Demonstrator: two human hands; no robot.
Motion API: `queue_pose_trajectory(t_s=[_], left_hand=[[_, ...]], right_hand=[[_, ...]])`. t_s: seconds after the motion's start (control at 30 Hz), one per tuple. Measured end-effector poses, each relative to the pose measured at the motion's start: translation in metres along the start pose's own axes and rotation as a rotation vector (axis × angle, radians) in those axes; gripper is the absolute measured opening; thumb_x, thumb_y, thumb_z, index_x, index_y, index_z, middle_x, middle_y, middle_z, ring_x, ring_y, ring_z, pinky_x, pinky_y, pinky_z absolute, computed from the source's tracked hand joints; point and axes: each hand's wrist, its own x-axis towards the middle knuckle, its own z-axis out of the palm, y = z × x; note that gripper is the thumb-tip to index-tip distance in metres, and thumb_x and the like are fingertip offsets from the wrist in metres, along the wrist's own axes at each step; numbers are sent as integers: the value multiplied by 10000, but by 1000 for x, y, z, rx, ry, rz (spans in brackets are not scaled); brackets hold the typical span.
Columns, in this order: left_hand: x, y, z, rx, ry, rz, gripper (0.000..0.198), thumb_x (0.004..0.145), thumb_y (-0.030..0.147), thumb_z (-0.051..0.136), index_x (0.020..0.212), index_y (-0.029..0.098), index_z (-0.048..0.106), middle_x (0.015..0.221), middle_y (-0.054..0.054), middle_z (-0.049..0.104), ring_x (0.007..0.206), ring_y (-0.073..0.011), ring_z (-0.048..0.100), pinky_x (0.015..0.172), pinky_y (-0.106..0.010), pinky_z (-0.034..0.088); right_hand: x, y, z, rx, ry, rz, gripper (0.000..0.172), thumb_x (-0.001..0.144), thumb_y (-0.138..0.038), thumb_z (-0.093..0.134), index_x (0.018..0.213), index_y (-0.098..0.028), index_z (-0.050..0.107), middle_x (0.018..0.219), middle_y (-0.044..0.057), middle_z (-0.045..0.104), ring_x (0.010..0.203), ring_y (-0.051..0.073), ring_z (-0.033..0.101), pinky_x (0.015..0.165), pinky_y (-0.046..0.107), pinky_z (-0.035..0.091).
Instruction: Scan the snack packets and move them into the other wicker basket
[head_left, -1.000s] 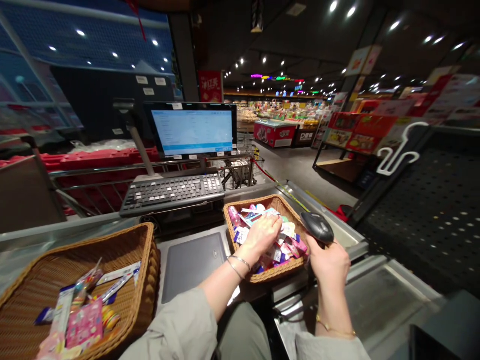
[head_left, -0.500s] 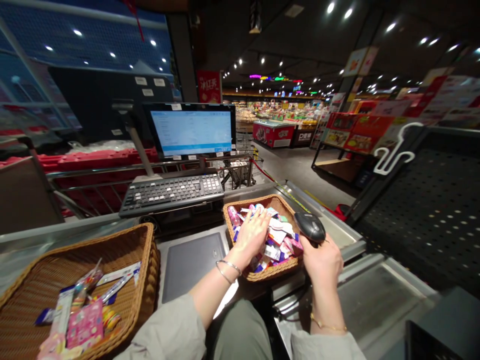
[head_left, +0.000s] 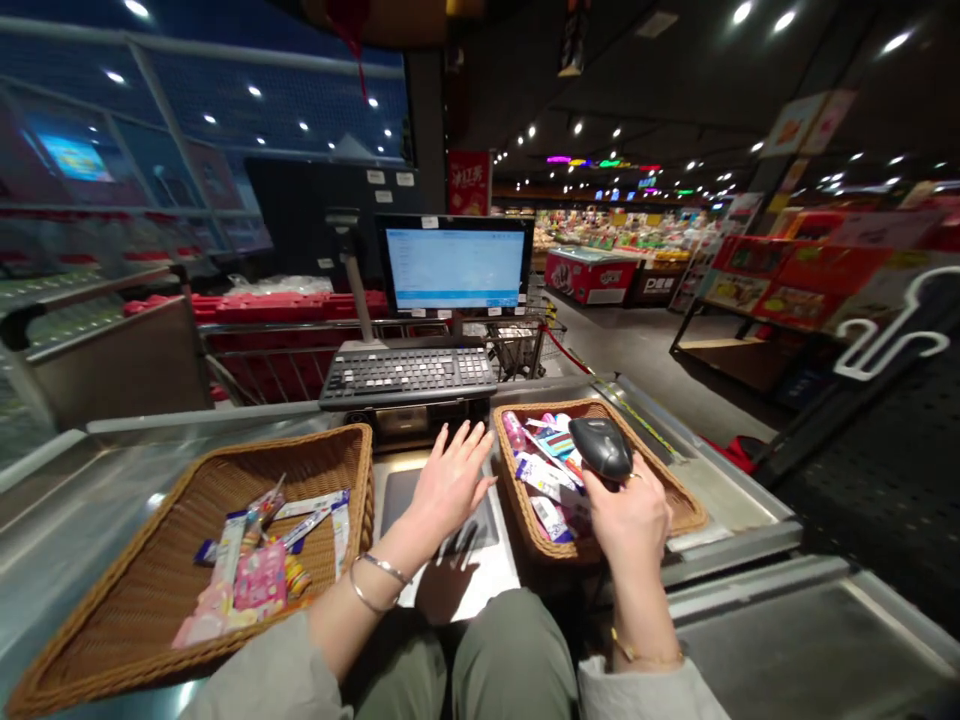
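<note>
The grip of the black scanner is concealed by the right hand; both obscure some packets in the right-hand basket. The left hand covers part of the grey plate. Monitor text illegible. Left sleeve and right sleeve cut by lower edge.

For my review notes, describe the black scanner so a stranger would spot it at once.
On the metal counter, find the wicker basket on the right. Over it, the right hand grips the scanner. Its smooth, rounded black body stands out from the small, colourful packets.
</note>
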Motion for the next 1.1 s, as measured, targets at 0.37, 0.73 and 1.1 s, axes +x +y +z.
queue_pose_trajectory(t_s=[0.37, 0.73, 1.1], left_hand=[[-95, -86, -27, 157, -108, -210, 513, 888, 287, 606, 1366, 136, 496, 1420, -149, 544, 1343, -299, 481, 1136, -528, 343], [-155, -162, -59, 222, -462, -425, 520, 894, 277, 560, 1391, 139, 495, 1468, -144, 488, 1393, -284, 416, 1169, -499, 278], [-206, -215, -51, 179, -747, -296, 553, 839, 164, 626, 1372, 258, 512, 1499, -112, 460, 1403, -258, 399, 1157, -479, 243]], right_hand=[[-28, -56, 40, 91, -187, -163, 426, 693, -524, 547, 865, -164, 698, 1101, 168, 691, 1111, 333, 581, 941, 453, 422], [-57, -78, 72, 101, -306, -265, 391, 702, -467, 589, 918, -166, 713, 1132, 155, 688, 1190, 326, 559, 1007, 460, 415], [-72, -82, 87, 99, -312, -415, 391, 746, -458, 551, 915, -143, 710, 1057, 165, 709, 1192, 334, 572, 992, 465, 445]])
